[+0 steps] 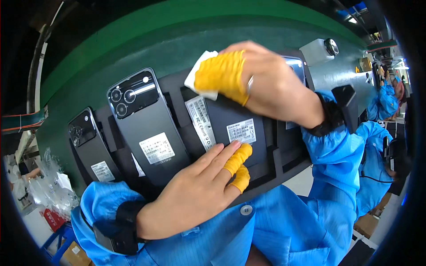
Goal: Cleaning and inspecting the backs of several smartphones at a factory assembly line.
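Observation:
My right hand (266, 80), with yellow finger cots on its fingers, grips a folded white wipe (202, 71) over the upper end of a dark phone (257, 148). That end of the phone is hidden by the hand. My left hand (195, 195) lies with fingers stretched out on the phone's lower part, beside its white printed label (242, 131); two of its fingers wear yellow cots. The phone lies back up in a black foam tray (284, 153). A white label strip (200, 122) with handwriting sits along the phone's left side.
Two more dark phones, a large one (162, 128) and one at the far left (91, 148), lie back up in the tray. Another phone (294, 66) shows partly behind my right hand. A white dispenser bottle (316, 52) stands on the green table (177, 37). Clear plastic bags (53, 186) lie at left.

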`<state>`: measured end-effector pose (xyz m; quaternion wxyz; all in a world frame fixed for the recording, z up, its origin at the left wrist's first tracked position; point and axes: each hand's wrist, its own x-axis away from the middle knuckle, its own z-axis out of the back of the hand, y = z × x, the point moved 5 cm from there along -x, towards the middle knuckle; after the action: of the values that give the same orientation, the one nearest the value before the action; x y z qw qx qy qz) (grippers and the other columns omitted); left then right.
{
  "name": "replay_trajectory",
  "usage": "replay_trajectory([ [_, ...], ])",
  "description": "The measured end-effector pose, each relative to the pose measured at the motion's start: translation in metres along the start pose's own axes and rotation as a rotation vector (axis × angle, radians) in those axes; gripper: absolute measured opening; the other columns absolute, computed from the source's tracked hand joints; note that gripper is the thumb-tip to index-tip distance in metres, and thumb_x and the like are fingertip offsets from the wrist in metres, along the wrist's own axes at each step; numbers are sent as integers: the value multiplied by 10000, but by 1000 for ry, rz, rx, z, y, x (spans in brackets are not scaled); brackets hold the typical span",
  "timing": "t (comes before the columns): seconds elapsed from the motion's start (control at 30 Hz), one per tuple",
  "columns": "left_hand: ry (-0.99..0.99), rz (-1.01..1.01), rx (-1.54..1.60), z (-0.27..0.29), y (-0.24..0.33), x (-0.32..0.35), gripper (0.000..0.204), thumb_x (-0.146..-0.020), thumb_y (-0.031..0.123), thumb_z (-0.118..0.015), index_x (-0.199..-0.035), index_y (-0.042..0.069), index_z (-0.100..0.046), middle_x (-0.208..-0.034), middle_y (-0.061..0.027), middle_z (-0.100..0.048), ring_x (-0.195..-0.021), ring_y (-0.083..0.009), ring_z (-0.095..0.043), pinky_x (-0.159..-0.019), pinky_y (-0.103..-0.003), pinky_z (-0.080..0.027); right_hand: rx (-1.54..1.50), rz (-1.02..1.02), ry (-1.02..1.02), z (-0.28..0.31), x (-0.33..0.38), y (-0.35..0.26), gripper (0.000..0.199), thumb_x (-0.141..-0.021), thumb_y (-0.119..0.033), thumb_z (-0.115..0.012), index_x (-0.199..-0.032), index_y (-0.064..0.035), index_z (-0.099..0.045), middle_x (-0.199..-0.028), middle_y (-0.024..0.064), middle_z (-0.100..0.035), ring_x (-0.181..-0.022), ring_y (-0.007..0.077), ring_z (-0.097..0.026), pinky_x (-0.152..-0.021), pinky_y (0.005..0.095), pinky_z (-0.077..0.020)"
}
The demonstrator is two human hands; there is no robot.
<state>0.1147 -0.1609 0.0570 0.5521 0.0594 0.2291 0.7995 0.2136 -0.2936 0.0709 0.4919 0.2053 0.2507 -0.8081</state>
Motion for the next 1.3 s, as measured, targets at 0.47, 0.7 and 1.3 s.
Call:
replay_trajectory([
  [0.47, 4, 39, -22, -5, -2, 1, 212, -747, 164, -607, -935, 76, -646, -1135, -157, -613, -1164, -281, -547, -1017, -378, -430, 203, 49, -128, 2, 29, -37, 277, -532, -82, -612, -779, 39, -645, -902, 149, -676, -850, 248, -652, -873, 395, -534],
  [0.7, -55, 34, -42, -4, 0, 0, 237, -741, 170, -615, -955, 70, -636, -1164, -154, -606, -1167, -282, -542, -1012, -385, -436, 130, 46, -169, -7, 21, -43, 242, -548, -120, -620, -733, 36, -629, -895, 183, -669, -851, 283, -658, -869, 389, -535],
  [1.3, 6, 47, 1, -4, -2, 1, 203, -768, 158, -617, -942, 54, -627, -1195, -151, -591, -1185, -280, -533, -1005, -373, -441, 157, -109, -175, 23, 31, -32, 306, -619, 73, -637, -918, 16, -672, -951, 142, -681, -900, 305, -652, -859, 427, -510],
])
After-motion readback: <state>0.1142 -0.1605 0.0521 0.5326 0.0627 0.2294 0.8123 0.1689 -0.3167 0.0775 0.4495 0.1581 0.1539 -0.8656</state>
